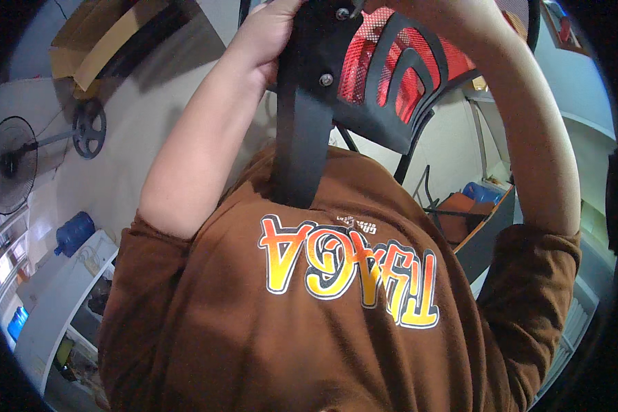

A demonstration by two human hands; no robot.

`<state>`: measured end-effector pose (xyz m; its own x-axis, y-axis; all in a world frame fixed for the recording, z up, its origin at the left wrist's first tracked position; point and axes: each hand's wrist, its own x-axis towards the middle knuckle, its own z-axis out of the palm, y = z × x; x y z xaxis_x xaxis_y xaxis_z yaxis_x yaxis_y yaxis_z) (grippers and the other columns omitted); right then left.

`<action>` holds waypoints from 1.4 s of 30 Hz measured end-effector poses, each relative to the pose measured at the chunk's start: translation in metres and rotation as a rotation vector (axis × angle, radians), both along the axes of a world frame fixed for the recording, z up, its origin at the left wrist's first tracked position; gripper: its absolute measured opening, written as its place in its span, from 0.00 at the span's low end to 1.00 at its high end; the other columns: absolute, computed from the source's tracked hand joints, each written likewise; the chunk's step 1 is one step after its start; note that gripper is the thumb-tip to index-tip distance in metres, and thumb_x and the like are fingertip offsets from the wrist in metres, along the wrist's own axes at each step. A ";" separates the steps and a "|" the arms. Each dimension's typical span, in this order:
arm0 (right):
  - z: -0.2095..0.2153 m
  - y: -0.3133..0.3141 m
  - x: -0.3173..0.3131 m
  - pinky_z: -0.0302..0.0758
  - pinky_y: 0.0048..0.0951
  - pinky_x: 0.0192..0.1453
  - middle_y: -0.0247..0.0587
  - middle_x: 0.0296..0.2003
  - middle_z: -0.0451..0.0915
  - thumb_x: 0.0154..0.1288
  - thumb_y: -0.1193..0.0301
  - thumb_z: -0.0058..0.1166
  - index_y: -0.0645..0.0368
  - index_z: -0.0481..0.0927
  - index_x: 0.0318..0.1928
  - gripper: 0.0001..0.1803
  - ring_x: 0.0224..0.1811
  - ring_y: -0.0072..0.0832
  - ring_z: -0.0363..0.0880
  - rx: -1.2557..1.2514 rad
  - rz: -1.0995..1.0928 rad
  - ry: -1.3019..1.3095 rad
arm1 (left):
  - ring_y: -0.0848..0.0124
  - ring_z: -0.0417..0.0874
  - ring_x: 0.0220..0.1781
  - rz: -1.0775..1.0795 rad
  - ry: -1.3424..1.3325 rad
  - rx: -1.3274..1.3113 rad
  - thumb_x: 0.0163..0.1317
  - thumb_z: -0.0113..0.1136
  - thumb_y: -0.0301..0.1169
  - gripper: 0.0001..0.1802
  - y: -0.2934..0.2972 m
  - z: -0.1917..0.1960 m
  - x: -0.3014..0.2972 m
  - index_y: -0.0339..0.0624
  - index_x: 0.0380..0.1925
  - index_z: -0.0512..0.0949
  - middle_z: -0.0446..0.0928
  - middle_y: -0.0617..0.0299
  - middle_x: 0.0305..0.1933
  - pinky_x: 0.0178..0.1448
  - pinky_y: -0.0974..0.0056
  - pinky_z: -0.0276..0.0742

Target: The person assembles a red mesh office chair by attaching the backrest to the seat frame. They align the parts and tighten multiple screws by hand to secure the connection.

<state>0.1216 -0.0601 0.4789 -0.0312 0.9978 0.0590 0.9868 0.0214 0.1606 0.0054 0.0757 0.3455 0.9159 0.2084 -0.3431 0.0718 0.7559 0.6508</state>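
Observation:
An office chair's black frame (pixel 305 130) stands up in front of my chest, with round-headed metal bolts (pixel 326 79) set in it. To its right is the chair's red mesh panel (pixel 408 62) with black curved ribs. My left hand (pixel 276 34) is closed against the left edge of the black frame, its fingers partly hidden behind it. At the top edge, my right hand (pixel 419 8) reaches over the mesh beside the upper bolt; its fingers are cut off by the picture. A small dark metal piece (pixel 357 8) shows by that bolt, too little of it to name.
A standing fan (pixel 10 165) and an open cardboard box (pixel 110 48) are at the left. A blue water jug (pixel 74 233) rests on a white shelf unit (pixel 62 302). Behind my right arm are a wood-edged black panel (pixel 487 220) and a blue container (pixel 483 193).

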 end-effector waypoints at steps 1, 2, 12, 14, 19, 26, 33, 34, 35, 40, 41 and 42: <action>0.004 0.001 0.000 0.77 0.35 0.44 0.30 0.38 0.81 0.59 0.68 0.59 0.47 0.83 0.41 0.09 0.41 0.31 0.81 0.050 -0.068 0.140 | 0.68 0.83 0.36 -0.028 0.017 0.011 0.60 0.61 0.45 0.20 -0.003 0.002 0.003 0.39 0.40 0.79 0.81 0.59 0.37 0.42 0.64 0.80; 0.004 0.002 0.006 0.80 0.31 0.39 0.35 0.35 0.84 0.58 0.71 0.61 0.55 0.83 0.40 0.08 0.35 0.31 0.83 0.004 -0.190 0.279 | 0.68 0.83 0.37 -0.059 0.033 0.023 0.59 0.61 0.46 0.21 -0.006 0.004 0.005 0.39 0.40 0.79 0.81 0.59 0.37 0.43 0.64 0.80; -0.052 -0.001 -0.067 0.76 0.32 0.42 0.42 0.37 0.76 0.55 0.74 0.59 0.62 0.79 0.35 0.07 0.38 0.38 0.78 0.401 -0.087 0.339 | 0.67 0.81 0.37 -0.052 -0.068 0.022 0.65 0.54 0.46 0.21 0.005 -0.007 -0.002 0.38 0.43 0.77 0.80 0.60 0.37 0.45 0.65 0.78; -0.071 -0.012 -0.070 0.76 0.35 0.44 0.40 0.38 0.75 0.51 0.71 0.61 0.59 0.80 0.33 0.08 0.40 0.39 0.76 0.511 -0.041 0.267 | 0.67 0.83 0.36 -0.125 -0.166 -0.120 0.65 0.53 0.45 0.20 0.001 -0.010 0.005 0.37 0.40 0.77 0.80 0.56 0.37 0.41 0.64 0.81; -0.107 -0.047 -0.047 0.77 0.30 0.42 0.39 0.39 0.77 0.53 0.73 0.60 0.58 0.81 0.35 0.08 0.42 0.34 0.77 0.778 -0.205 0.279 | 0.64 0.84 0.30 -0.251 -0.159 -0.269 0.65 0.52 0.44 0.20 0.002 -0.004 0.001 0.34 0.38 0.77 0.81 0.53 0.32 0.35 0.61 0.84; -0.092 -0.038 -0.042 0.76 0.25 0.27 0.40 0.23 0.80 0.66 0.59 0.56 0.62 0.80 0.42 0.17 0.21 0.22 0.78 0.604 -0.776 1.023 | 0.66 0.84 0.31 -0.175 -0.092 -0.177 0.65 0.53 0.43 0.19 0.001 -0.004 0.002 0.35 0.37 0.77 0.81 0.54 0.33 0.37 0.64 0.84; -0.077 -0.032 -0.059 0.76 0.23 0.33 0.37 0.25 0.81 0.61 0.67 0.62 0.65 0.79 0.37 0.13 0.28 0.18 0.79 0.681 -0.729 1.460 | 0.66 0.84 0.32 -0.173 -0.124 -0.146 0.65 0.53 0.44 0.19 0.001 -0.003 0.000 0.36 0.38 0.77 0.81 0.55 0.33 0.39 0.64 0.83; -0.077 -0.028 -0.055 0.78 0.26 0.33 0.37 0.23 0.80 0.59 0.70 0.59 0.61 0.80 0.36 0.08 0.27 0.25 0.81 0.698 -0.677 1.232 | 0.67 0.84 0.32 -0.165 -0.124 -0.162 0.65 0.53 0.44 0.19 0.001 -0.002 -0.001 0.36 0.39 0.77 0.81 0.56 0.34 0.40 0.64 0.83; -0.032 -0.019 -0.058 0.76 0.24 0.34 0.41 0.36 0.77 0.58 0.83 0.55 0.67 0.76 0.38 0.06 0.33 0.26 0.78 0.413 -0.988 1.489 | 0.67 0.84 0.33 -0.154 -0.122 -0.177 0.65 0.53 0.44 0.19 0.001 -0.001 -0.002 0.36 0.39 0.77 0.81 0.56 0.34 0.40 0.64 0.83; -0.028 0.000 -0.056 0.77 0.26 0.37 0.45 0.36 0.80 0.58 0.80 0.55 0.71 0.75 0.47 0.15 0.33 0.27 0.80 0.544 -0.739 1.448 | 0.68 0.82 0.37 -0.116 -0.132 -0.154 0.65 0.53 0.44 0.18 0.002 -0.010 -0.002 0.39 0.40 0.77 0.80 0.58 0.38 0.43 0.65 0.81; -0.033 0.010 -0.054 0.77 0.26 0.37 0.47 0.37 0.81 0.58 0.80 0.55 0.71 0.76 0.47 0.16 0.34 0.28 0.81 0.533 -0.755 1.326 | 0.69 0.82 0.38 -0.066 -0.117 -0.117 0.65 0.53 0.44 0.18 -0.001 -0.010 -0.003 0.40 0.41 0.76 0.80 0.58 0.39 0.43 0.65 0.81; -0.034 0.011 -0.062 0.77 0.27 0.38 0.47 0.38 0.81 0.57 0.80 0.55 0.70 0.78 0.44 0.13 0.35 0.29 0.81 0.445 -0.694 1.179 | 0.69 0.81 0.39 -0.017 -0.103 -0.080 0.65 0.53 0.43 0.17 -0.003 -0.010 -0.004 0.40 0.41 0.76 0.80 0.58 0.39 0.43 0.65 0.80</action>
